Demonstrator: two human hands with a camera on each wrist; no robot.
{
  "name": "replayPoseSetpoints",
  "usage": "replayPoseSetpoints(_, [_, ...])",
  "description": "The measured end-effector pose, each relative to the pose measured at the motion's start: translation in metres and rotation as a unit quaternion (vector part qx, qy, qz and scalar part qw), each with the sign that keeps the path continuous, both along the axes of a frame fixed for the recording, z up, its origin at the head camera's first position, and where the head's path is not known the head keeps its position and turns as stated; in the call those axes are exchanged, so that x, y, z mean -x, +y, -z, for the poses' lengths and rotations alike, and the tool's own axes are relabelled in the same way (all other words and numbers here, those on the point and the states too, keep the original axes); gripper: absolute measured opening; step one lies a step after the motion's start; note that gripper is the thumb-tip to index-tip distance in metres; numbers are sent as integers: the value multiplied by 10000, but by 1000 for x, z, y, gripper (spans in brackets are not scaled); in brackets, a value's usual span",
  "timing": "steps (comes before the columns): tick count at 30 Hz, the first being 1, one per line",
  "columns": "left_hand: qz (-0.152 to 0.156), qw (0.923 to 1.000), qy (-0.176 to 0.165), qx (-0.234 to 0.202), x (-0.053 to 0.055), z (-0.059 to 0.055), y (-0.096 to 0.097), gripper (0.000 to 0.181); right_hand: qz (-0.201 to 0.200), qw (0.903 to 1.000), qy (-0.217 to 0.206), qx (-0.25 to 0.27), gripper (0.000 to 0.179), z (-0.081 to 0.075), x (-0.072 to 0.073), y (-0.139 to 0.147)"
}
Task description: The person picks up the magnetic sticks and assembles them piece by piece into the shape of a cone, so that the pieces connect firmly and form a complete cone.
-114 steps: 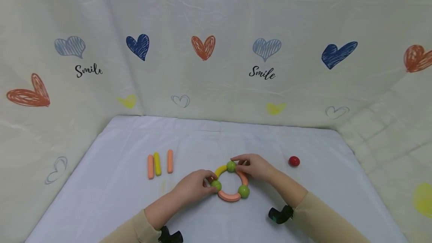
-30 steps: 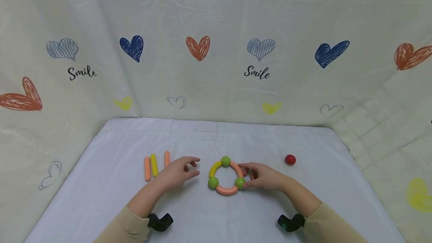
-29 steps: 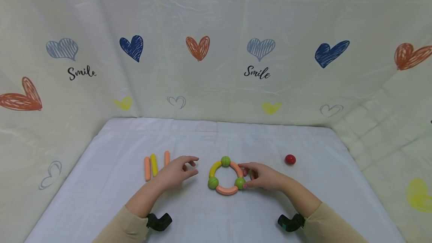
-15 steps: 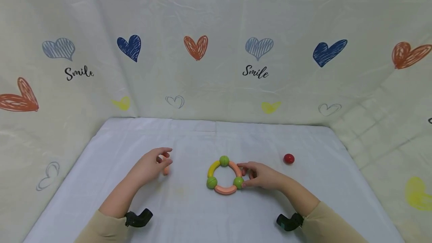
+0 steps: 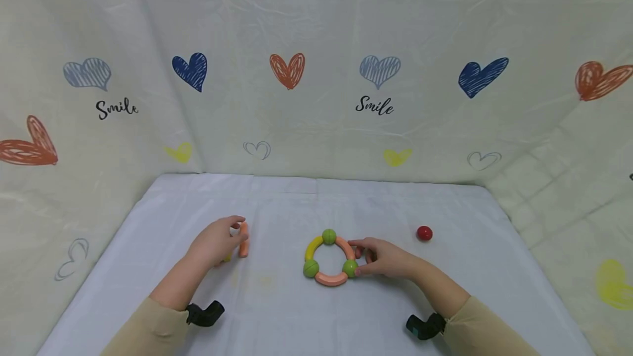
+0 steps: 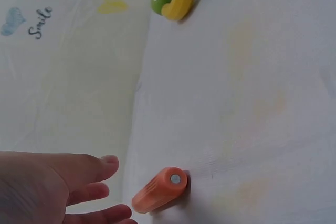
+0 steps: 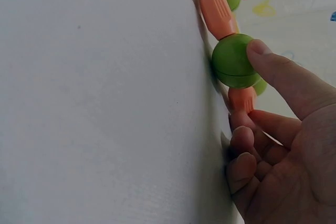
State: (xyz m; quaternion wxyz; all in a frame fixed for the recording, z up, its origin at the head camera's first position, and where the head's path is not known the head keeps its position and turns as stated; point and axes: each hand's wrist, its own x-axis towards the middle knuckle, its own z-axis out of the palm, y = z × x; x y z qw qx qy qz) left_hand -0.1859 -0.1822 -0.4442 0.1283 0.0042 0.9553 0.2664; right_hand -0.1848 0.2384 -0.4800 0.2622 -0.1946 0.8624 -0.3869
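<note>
A ring of three green balls, a yellow curved bar and two orange curved bars (image 5: 331, 279) lies on the white table. My right hand (image 5: 390, 257) is at its right side: the thumb touches the lower right green ball (image 7: 233, 59) and the forefinger touches an orange bar (image 7: 242, 98). The other fingers are bent and hold nothing. Off to the left, my left hand (image 5: 215, 243) reaches around an orange stick (image 5: 244, 249). In the left wrist view, a gap shows between its fingers and the stick, whose end bears a metal disc. Behind this hand, a yellow stick (image 5: 228, 257) is mostly hidden.
A red ball (image 5: 424, 233) sits to the right, beyond the right hand. The table's back edge meets a pale curtain (image 5: 326, 142) printed with hearts. Dark wrist cameras (image 5: 206, 313) hang below both forearms.
My left hand has let go of the ring and moved left to the orange stick, covering the other sticks. My right hand has shifted from the ring's top to its right side.
</note>
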Motion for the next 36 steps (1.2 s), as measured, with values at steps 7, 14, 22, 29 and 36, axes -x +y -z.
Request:
replayPoseSetpoints(7, [101,9996,119,217,6,6,9,55,68,10000,-14,-58,69,0,-1,0])
replayPoseSetpoints(14, [129,9994,202,262,11,13,15,56,102,9999,-7,-67,69,-1,-1,-1])
replayPoseSetpoints(22, [112,9986,148,491,15,20,22,54,29,10000,8,-29,68,-1,0,-1])
replayPoseSetpoints(29, [127,9988,238,408,14,21,25,41,15,9999,-35,100,67,-2,-1,-1])
replayPoseSetpoints(36, [19,9991,269,313,15,20,27,38,38,10000,-11,64,67,-3,0,-2])
